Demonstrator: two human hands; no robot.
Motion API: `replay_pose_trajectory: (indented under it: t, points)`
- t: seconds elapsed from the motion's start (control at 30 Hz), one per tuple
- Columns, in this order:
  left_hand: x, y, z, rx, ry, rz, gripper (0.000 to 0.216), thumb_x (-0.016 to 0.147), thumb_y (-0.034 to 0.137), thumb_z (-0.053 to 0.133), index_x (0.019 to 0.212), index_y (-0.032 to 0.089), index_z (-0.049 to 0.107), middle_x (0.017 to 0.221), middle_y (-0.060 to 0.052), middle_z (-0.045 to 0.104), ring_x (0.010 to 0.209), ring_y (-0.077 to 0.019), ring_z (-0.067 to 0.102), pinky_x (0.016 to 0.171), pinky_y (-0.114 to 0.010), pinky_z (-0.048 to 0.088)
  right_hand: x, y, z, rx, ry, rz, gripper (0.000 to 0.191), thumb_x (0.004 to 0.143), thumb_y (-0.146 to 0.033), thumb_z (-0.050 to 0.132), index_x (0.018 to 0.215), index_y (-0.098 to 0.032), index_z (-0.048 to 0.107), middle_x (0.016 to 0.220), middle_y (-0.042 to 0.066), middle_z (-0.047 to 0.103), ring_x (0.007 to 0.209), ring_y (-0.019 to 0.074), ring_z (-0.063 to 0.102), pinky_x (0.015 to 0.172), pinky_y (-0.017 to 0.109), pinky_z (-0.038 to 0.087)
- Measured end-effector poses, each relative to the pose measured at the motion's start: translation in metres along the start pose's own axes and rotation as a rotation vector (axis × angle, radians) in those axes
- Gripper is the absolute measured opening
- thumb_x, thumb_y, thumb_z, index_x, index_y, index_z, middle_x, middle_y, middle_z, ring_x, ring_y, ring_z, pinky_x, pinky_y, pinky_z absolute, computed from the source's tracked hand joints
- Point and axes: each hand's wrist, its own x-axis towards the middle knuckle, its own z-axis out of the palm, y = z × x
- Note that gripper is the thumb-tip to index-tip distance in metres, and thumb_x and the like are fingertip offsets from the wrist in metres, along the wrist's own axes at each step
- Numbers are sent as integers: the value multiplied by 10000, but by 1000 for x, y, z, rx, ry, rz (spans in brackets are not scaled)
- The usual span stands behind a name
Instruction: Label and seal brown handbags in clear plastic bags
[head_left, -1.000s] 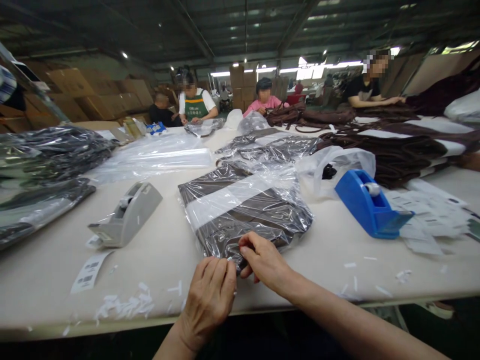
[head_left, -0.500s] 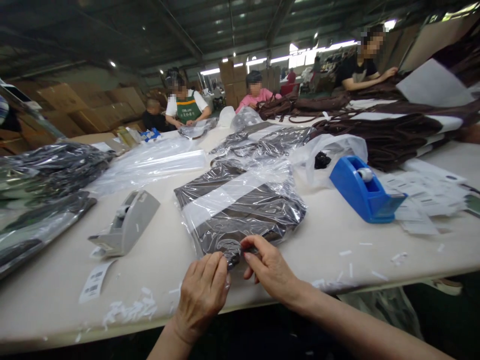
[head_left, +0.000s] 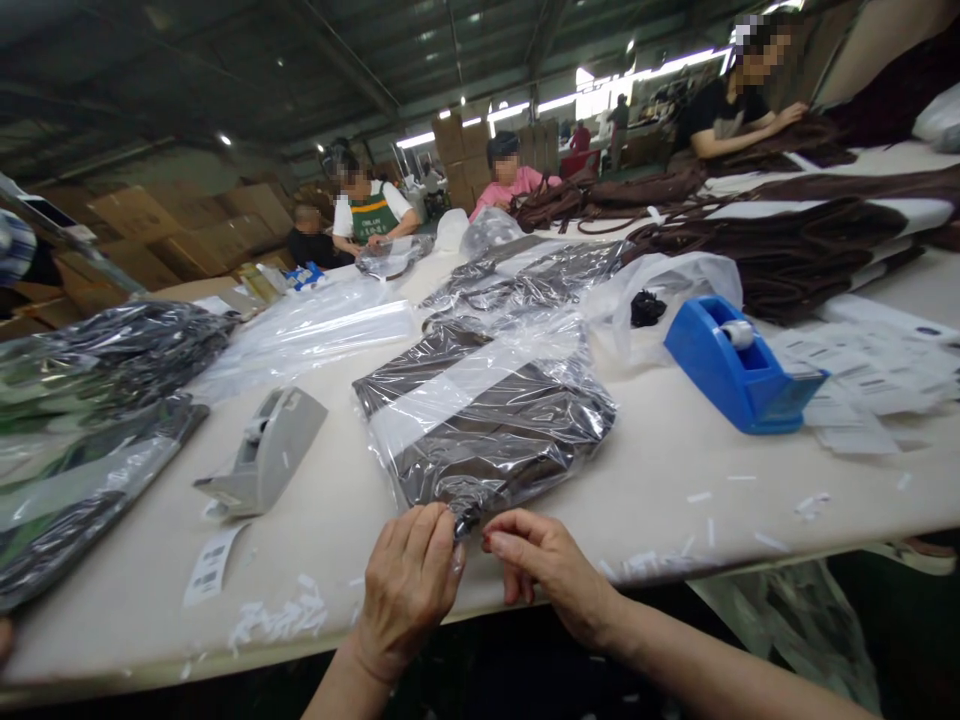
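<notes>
A clear plastic bag (head_left: 480, 410) lies on the table in front of me, with a folded dark brown garment and a white paper strip inside. At its near edge my left hand (head_left: 409, 575) is closed on the bunched plastic, with something dark showing through at the fingertips. Just right of that bunched end, slightly apart from it, my right hand (head_left: 544, 560) has its thumb and forefinger pinched together. Whatever may be between those fingertips is too small to make out. A grey tape dispenser (head_left: 270, 455) stands to the left, a blue tape dispenser (head_left: 739, 365) to the right.
Left lie filled bags (head_left: 90, 500) and flat clear bags (head_left: 315, 320). Right are printed labels (head_left: 862, 380) and stacked brown garments (head_left: 780, 250). A barcode label (head_left: 214, 565) and white scraps (head_left: 281, 612) lie near the front edge. Several co-workers (head_left: 375, 210) are across the table.
My right hand has drawn back from the bag's bunched end, toward me. The left hand keeps its hold there. The view has shifted slightly.
</notes>
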Motion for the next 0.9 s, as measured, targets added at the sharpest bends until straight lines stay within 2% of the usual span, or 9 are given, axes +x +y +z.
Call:
replay_pose_trajectory:
  t: [0.13, 0.3, 0.4, 0.6, 0.8, 0.9]
  points:
    - [1, 0, 0, -11, 0, -1, 214, 738, 99, 577, 938, 24, 582, 895, -153, 626, 845, -247, 564, 713, -368, 469, 3, 2, 9, 78, -9, 80, 407, 573, -403, 724, 855, -158, 561, 821, -15, 574, 450, 54, 487, 415, 190, 296]
    - [2, 1, 0, -26, -8, -9, 215, 732, 87, 576, 931, 6, 585, 903, -168, 621, 851, -258, 558, 713, -375, 464, 4, 5, 13, 149, -34, 96, 339, 601, -398, 723, 747, -149, 546, 547, -54, 512, 455, 62, 442, 447, 187, 277]
    - [1, 1, -1, -33, -5, -11, 219, 738, 101, 576, 934, 4, 586, 904, -172, 620, 848, -261, 559, 695, -375, 467, 2, 4, 13, 161, -37, 94, 346, 614, -417, 718, 724, -151, 525, 494, -67, 475, 441, 58, 418, 436, 183, 249]
    - [-1, 1, -1, -41, 2, -15, 230, 732, 91, 581, 946, 6, 584, 920, -177, 622, 865, -265, 564, 698, -383, 487, -2, -2, 12, 212, -55, 127, 359, 616, -420, 710, 739, -147, 512, 630, -22, 565, 437, 47, 428, 406, 182, 223]
    - [0, 0, -1, -45, 18, 12, 235, 726, 63, 576, 954, 9, 581, 949, -181, 609, 896, -266, 562, 722, -385, 513, -6, -5, 12, 283, -27, 165, 319, 598, -362, 714, 721, -134, 527, 607, -20, 554, 442, 43, 415, 417, 181, 225]
    - [1, 1, -1, -52, 12, -27, 236, 739, 66, 559, 970, 25, 577, 969, -182, 586, 921, -255, 556, 739, -360, 522, -7, -5, 11, 316, -37, 178, 317, 585, -346, 720, 726, -134, 531, 610, -19, 559, 439, 40, 412, 419, 179, 223]
